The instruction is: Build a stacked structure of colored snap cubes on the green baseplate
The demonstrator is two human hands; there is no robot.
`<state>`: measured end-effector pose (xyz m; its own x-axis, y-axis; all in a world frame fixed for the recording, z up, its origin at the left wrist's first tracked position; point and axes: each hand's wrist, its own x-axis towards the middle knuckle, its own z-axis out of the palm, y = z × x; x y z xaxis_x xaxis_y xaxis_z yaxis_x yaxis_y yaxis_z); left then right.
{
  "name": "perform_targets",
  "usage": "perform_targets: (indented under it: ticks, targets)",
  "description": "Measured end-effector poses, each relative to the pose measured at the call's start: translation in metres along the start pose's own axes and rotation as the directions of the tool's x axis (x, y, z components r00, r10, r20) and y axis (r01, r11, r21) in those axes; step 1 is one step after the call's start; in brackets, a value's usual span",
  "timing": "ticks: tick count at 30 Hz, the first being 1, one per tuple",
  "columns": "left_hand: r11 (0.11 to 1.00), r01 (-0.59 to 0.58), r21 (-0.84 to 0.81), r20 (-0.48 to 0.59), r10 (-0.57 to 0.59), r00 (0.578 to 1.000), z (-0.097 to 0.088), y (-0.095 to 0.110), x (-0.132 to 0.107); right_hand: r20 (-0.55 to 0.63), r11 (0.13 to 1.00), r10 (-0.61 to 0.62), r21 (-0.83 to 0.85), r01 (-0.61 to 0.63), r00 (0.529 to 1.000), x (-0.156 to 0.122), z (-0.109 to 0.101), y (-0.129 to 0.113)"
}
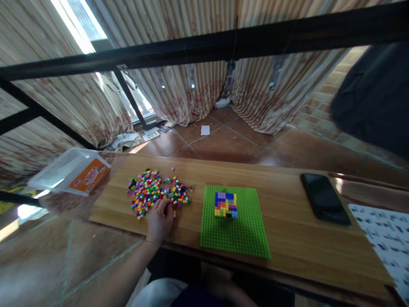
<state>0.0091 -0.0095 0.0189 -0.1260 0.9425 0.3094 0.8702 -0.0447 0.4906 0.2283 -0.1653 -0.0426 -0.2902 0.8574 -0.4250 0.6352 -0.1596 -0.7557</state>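
Observation:
My left hand (160,220) rests on the wooden board (287,221) at the near edge of a pile of small coloured bricks (153,192). Its fingers curl down into the pile, pinched together; whether a brick is between them stays hidden. To the right lies a green baseplate (236,238). On its far half stands a small block of stacked bricks (226,204) in blue, purple, yellow and red. My right hand does not show; only a dim shape sits below the board's near edge.
A clear plastic box (64,168) with an orange label lies tipped at the board's left end. A black phone (324,197) lies at the right. A patterned sheet (386,243) is at the far right. Black frame bars cross above; curtains hang behind.

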Motion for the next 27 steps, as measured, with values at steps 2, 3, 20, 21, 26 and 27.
perform_targets:
  ticks: [2, 3, 20, 21, 26, 27]
  targets:
    - [1.000, -0.014, -0.016, -0.013, 0.013, 1.000, 0.002, -0.001, -0.001, 0.083, 1.000, -0.017, 0.012, 0.016, 0.996, 0.013, -0.002, 0.009]
    - [0.999, -0.025, -0.028, -0.026, 0.024, 0.999, 0.003, -0.002, -0.001, 0.132, 0.999, -0.032, 0.021, 0.029, 0.991, 0.016, -0.004, 0.012]
    - [0.990, 0.051, -0.134, -0.323, -0.093, 0.942, -0.042, -0.046, -0.024, -0.426, 0.903, -0.430, -0.220, 0.370, 0.796, 0.054, -0.044, -0.120]
    - [0.993, 0.092, -0.078, -0.326, -0.113, 0.938, -0.046, -0.056, -0.024, -0.451, 0.880, -0.472, -0.287, 0.378, 0.757, 0.073, -0.045, -0.126]
    - [0.962, 0.211, 0.172, -0.234, -0.168, 0.958, -0.045, -0.082, -0.016, -0.575, 0.860, -0.473, -0.465, 0.209, 0.667, 0.160, -0.030, -0.143]
    - [0.953, 0.211, 0.217, -0.217, -0.164, 0.962, -0.043, -0.081, -0.013, -0.586, 0.864, -0.455, -0.474, 0.172, 0.670, 0.173, -0.024, -0.146]
